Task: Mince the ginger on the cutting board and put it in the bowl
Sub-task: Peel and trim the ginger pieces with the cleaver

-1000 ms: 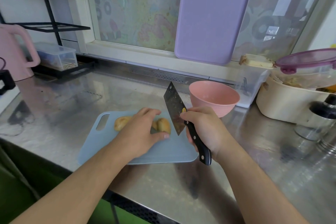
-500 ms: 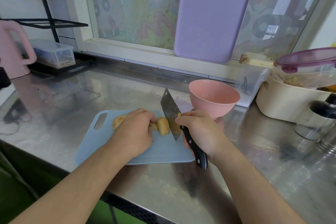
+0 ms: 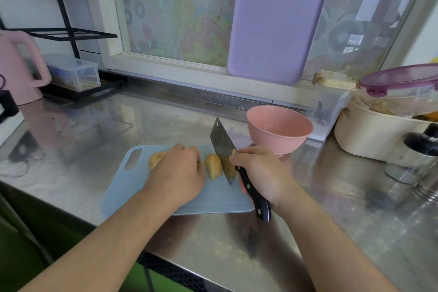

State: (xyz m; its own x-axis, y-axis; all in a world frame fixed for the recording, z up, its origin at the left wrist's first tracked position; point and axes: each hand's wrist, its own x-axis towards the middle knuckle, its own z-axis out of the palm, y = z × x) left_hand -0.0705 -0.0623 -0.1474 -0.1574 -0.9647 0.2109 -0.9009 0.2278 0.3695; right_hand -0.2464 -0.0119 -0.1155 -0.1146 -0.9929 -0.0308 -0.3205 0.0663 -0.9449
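Moved: since a second ago the cleaver (image 3: 222, 149) has dropped from raised to its edge meeting the ginger's (image 3: 213, 166) right end, while the left hand (image 3: 177, 173) has drawn back to uncover that end.
Ginger: whole, lying on the blue cutting board (image 3: 213, 197), long axis running 9 to 3 o'clock.
Key relation: exposed end juts at 3 o'clock from the left fingers; blade stands just beside them, crossing the axis.
Left hand: fingers curled down, pressing the ginger's middle.
Right hand (image 3: 263, 170): wrapped around the black handle, forefinger pinching the blade.
Pink bowl (image 3: 279, 129): at 1 o'clock off the board, nothing visible inside.
Progress: judged at the first cut.
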